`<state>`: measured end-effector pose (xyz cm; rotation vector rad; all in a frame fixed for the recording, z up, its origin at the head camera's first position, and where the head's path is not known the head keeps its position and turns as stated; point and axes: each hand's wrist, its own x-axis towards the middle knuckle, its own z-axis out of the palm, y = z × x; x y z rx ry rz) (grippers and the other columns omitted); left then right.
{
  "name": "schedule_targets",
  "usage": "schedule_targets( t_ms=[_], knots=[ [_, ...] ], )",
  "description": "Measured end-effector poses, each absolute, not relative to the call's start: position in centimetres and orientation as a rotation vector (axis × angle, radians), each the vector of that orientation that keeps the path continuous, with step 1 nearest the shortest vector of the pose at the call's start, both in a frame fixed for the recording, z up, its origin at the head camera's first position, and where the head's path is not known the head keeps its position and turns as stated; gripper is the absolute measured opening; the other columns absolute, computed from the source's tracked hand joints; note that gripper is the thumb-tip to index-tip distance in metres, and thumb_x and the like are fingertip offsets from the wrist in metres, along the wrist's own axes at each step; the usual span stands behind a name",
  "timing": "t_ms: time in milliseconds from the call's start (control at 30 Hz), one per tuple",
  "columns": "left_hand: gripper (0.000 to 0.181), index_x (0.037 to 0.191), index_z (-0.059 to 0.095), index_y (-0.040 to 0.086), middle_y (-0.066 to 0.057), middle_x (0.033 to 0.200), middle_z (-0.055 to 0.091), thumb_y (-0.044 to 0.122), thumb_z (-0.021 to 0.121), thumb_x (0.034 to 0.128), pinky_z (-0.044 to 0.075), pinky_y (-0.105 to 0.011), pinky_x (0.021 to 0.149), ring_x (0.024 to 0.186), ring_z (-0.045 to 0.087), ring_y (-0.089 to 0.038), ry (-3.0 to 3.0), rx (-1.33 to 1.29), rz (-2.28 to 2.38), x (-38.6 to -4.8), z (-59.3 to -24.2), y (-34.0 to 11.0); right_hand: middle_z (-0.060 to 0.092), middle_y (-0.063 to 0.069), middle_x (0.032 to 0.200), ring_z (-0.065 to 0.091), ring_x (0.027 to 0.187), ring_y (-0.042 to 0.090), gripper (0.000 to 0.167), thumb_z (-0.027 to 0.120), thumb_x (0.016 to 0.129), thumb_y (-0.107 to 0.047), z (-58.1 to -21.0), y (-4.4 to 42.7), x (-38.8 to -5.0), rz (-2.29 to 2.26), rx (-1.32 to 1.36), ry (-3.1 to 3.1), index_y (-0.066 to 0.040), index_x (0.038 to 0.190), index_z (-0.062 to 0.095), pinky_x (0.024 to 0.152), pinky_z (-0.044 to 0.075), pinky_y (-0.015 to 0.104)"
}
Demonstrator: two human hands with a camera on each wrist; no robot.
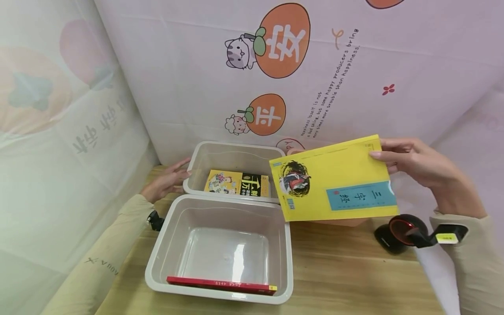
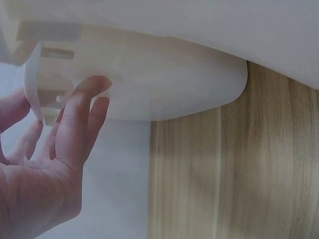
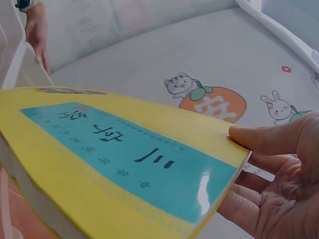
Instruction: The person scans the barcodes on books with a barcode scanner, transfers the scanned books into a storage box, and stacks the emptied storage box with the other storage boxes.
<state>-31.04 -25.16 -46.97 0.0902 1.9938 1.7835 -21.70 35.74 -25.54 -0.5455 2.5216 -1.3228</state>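
Observation:
My right hand [image 1: 413,164] holds a yellow book [image 1: 315,175] by its right edge, thumb on the cover and fingers beneath. The book has a blue title panel and a painted figure; it hangs tilted above the table, right of the bins. My left hand [image 1: 167,181] is at the left side of the far white plastic bin [image 1: 236,146]. In the left wrist view, the bin's rim [image 2: 32,82] lies between its thumb and fingers. A yellow-and-black book [image 1: 238,183] lies inside that bin. The near white bin [image 1: 220,203] contains a thin red book [image 1: 222,284] along its front wall.
A black round device [image 1: 401,232] stands on the wooden table [image 1: 334,271], under the right forearm. A pinkish-orange object [image 1: 342,223] is mostly hidden behind the yellow book. Printed white cloth [image 1: 189,78] walls in the back and sides.

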Motion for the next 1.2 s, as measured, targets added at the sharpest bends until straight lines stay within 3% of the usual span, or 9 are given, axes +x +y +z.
schedule_targets(
  t_ms=[500,600,733,933,1200],
  knots=[
    [0.076,0.17,0.002,0.027,-0.027,0.168,0.028,0.02,0.05,0.1121,0.051,-0.056,0.107,0.146,0.039,-0.053,2.011,0.094,1.776,-31.1,-47.1,-25.1,0.079,-0.008,0.102,0.073,0.084,0.02,0.046,0.058,0.107,-0.009,-24.5,41.0,-21.1,-0.967,-0.351,2.736,-0.051,0.119,0.07,0.071,0.059,0.028],
    [0.075,0.17,0.002,0.027,-0.026,0.168,0.027,0.021,0.05,0.1123,0.052,-0.056,0.106,0.147,0.038,-0.053,2.006,0.092,1.779,-31.0,-47.2,-25.1,0.078,-0.007,0.101,0.072,0.083,0.02,0.04,0.057,0.107,-0.011,-24.9,41.8,-21.1,-0.867,-0.335,2.74,-0.045,0.125,0.071,0.071,0.057,0.027],
    [0.075,0.17,0.003,0.028,-0.026,0.168,0.028,0.02,0.049,0.1125,0.053,-0.054,0.104,0.147,0.037,-0.054,1.996,0.083,1.789,-30.8,-47.3,-25.1,0.079,-0.001,0.103,0.073,0.083,0.025,0.032,0.056,0.109,-0.013,-25.5,42.4,-21.2,-0.804,-0.344,2.699,-0.021,0.136,0.071,0.073,0.058,0.029],
    [0.074,0.17,0.003,0.027,-0.027,0.168,0.026,0.019,0.049,0.1125,0.055,-0.052,0.102,0.147,0.038,-0.053,2.003,0.082,1.784,-31.0,-47.5,-25.0,0.079,0.003,0.106,0.074,0.088,0.025,0.04,0.056,0.109,-0.019,-26.5,42.9,-21.1,-0.753,-0.313,2.626,0.001,0.144,0.061,0.076,0.059,0.032],
    [0.075,0.17,0.002,0.029,-0.027,0.169,0.025,0.02,0.05,0.1124,0.053,-0.055,0.105,0.147,0.038,-0.053,1.997,0.086,1.782,-31.1,-47.4,-25.0,0.078,0.006,0.105,0.074,0.087,0.027,0.036,0.054,0.11,-0.016,-27.6,44.0,-21.0,-0.772,-0.344,2.45,0.0,0.141,0.063,0.075,0.06,0.035]
  ],
)
